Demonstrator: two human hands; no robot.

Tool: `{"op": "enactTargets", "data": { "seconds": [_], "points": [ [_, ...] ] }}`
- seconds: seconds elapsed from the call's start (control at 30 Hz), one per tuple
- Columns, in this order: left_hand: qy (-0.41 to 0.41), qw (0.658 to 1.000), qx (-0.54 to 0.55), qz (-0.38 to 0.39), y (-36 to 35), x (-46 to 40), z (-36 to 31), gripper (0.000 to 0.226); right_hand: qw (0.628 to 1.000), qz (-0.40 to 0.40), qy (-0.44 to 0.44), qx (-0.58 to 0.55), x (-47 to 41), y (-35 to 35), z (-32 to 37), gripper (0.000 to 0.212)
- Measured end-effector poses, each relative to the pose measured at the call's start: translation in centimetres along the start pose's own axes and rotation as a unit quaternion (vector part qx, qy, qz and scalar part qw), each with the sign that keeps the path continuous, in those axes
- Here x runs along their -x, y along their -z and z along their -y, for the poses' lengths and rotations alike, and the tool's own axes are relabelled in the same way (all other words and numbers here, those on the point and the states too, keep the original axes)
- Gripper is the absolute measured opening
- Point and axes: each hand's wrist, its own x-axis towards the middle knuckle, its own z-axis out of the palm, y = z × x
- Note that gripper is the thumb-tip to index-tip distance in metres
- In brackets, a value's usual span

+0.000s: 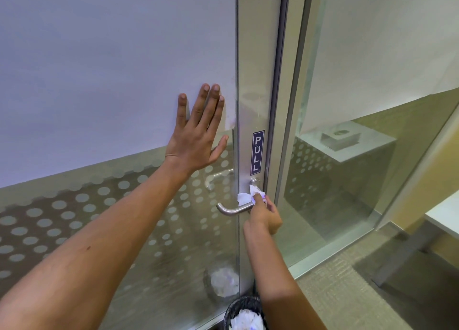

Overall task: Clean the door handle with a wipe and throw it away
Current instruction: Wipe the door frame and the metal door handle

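White wipe (246, 197) pinched in right hand (264, 218) grip on door handle (232, 209) | left hand (196, 141) splayed flat on glass (99, 81)

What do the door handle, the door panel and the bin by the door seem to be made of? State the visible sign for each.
Door handle: probably brushed metal, with a dull silver sheen.
Door panel: glass, frosted above with a dotted film below; the floor shows through.
Bin: apparently black wire mesh, with a see-through woven wall.
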Motion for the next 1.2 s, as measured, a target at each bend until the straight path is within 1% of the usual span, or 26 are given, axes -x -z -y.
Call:
{"op": "enactTargets", "data": {
  "seconds": [0.1,0.17,0.23,0.3,0.5,0.67,0.97,1.03,1.1,1.13,1.2],
  "points": [
    [-0.001,1.000,0.007,0.000,0.0,0.0,0.0,0.083,0.996,-0.045,-0.028,-0.072,1.7,-0.3,-0.9,0.017],
    [-0.001,1.000,0.017,0.000,0.1,0.0,0.1,0.084,0.991,-0.057,-0.045,-0.111,2.6,-0.5,-1.9,0.016],
    [-0.002,1.000,0.023,-0.003,0.2,0.0,0.1,0.084,0.989,-0.069,-0.046,-0.122,3.9,-0.7,-3.2,0.016],
    [-0.005,1.000,0.025,-0.003,0.1,0.0,0.1,0.084,0.988,-0.079,-0.042,-0.127,5.1,-1.0,-4.2,0.021],
    [-0.005,1.000,0.029,-0.003,0.2,0.0,0.1,0.082,0.987,-0.068,-0.046,-0.141,6.5,-1.4,-6.2,0.023],
    [-0.005,1.000,0.028,-0.003,0.3,0.0,0.1,0.083,0.986,-0.069,-0.063,-0.136,8.3,-2.6,-7.1,0.035],
    [-0.010,0.999,0.036,0.007,0.6,0.1,0.2,0.083,0.985,-0.040,-0.121,-0.119,9.6,-4.7,-7.8,0.034],
    [-0.011,0.999,0.036,0.011,0.6,0.1,0.2,0.083,0.985,-0.014,-0.136,-0.104,9.3,-4.1,-7.8,0.032],
    [-0.011,0.999,0.033,0.017,0.6,0.0,0.3,0.083,0.983,0.037,-0.165,-0.071,9.0,-2.9,-7.9,0.028],
    [-0.011,0.999,0.034,0.021,0.7,0.0,0.3,0.084,0.977,0.072,-0.190,-0.061,8.6,-2.2,-7.9,0.025],
    [-0.010,0.999,0.040,0.030,1.0,-0.1,0.4,0.084,0.954,0.163,-0.247,-0.055,7.9,-0.6,-7.7,0.019]
  ]
}}
